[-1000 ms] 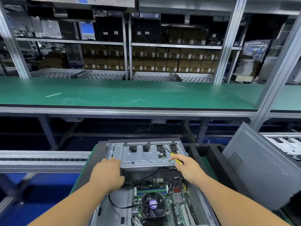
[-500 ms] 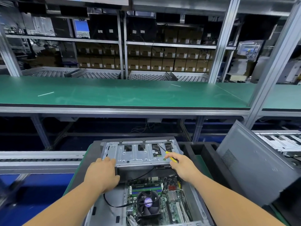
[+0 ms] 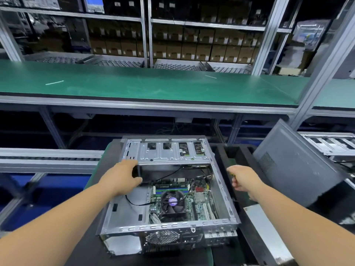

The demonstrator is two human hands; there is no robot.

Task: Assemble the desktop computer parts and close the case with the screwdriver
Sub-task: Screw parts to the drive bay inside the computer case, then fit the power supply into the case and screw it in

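The desktop computer case [image 3: 167,200] lies open on its side on a dark mat, in the middle and near the person. Inside it you can see the green motherboard [image 3: 194,198] with a round black fan [image 3: 172,202] on top. A silver metal drive cage [image 3: 167,152] sits across the far end of the case.

The left hand [image 3: 123,179] is at the near left corner of the drive cage. Its fingers curl around the edge there and grip it. The right hand [image 3: 242,179] is off to the right of the case, just past its right wall. Its fingers are curled, and a bit of yellow shows at the fingertips. That looks like the screwdriver [image 3: 232,174], so the hand seems to be holding it, but most of the tool is hidden.

The gray side panel [image 3: 292,162] leans to the right, apart from the case. So the case is not closed yet.

What could go wrong? A thin black cable [image 3: 138,203] runs loose under the left wrist. If the cage gets pushed down, the cable could get pinched. The screwdriver tip could also scratch the motherboard if the hand slips.
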